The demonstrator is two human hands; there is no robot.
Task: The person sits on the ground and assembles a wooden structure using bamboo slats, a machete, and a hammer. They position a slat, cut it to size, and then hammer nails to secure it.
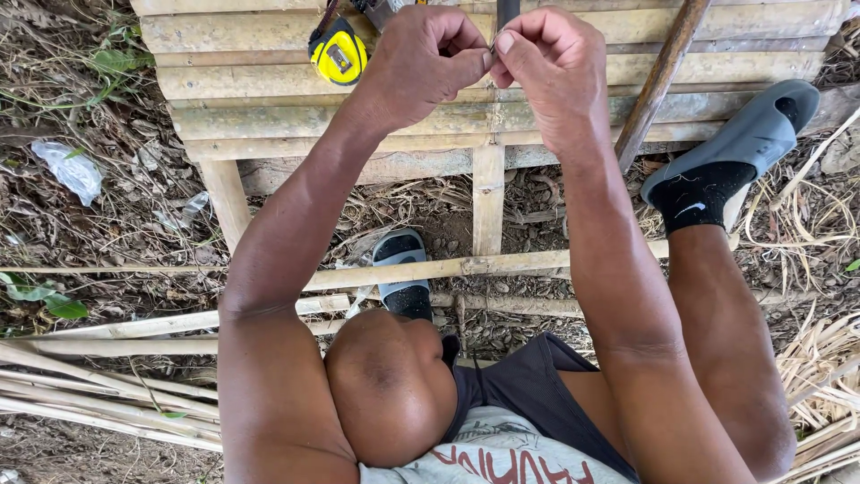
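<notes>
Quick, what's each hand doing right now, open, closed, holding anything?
Left hand: closed, fingertips pinching something small and thin; what it is cannot be told.
Right hand: closed, pinching the same small thing.

I'm outdoors at a rough bamboo-working spot: bare ground (pixel 116 179) with dry leaves, split bamboo poles (pixel 98 394), a slatted bamboo bench (pixel 269 90).

A tape measure (pixel 339 52) lies on the bamboo bench (pixel 269 81), left of both hands; a pole (pixel 658 81) leans across its right side.
</notes>
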